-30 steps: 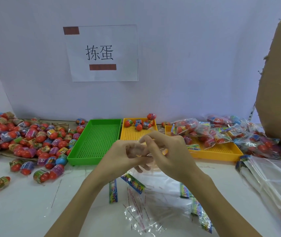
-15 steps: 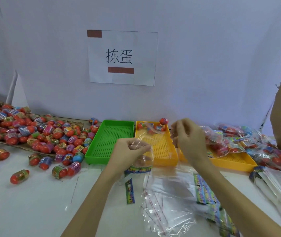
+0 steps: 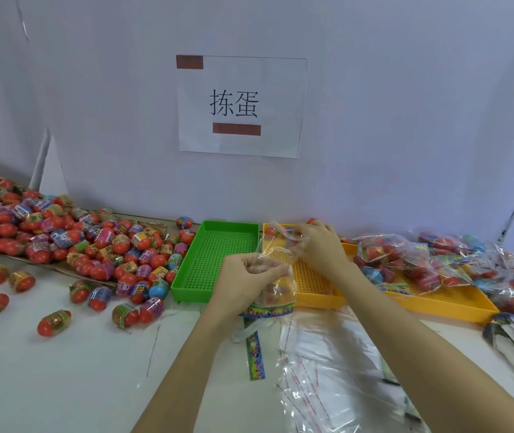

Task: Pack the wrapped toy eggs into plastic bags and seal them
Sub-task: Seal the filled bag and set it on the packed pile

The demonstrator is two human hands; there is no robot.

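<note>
My left hand (image 3: pixel 246 278) pinches the top of a clear bag (image 3: pixel 276 290), which hangs over the counter (image 3: pixel 62 370) between the green tray (image 3: pixel 218 260) and yellow tray (image 3: pixel 315 285). My right hand (image 3: pixel 318 245), farther off over the yellow tray, pinches the bag's flap. Loose eggs (image 3: pixel 93 245) are heaped far left; filled bags (image 3: pixel 405 257) lie right.

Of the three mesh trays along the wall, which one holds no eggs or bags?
The green tray, leftmost of the three. Both yellow trays beside it hold something: loose eggs in the middle one, filled bags in the right one.
</note>
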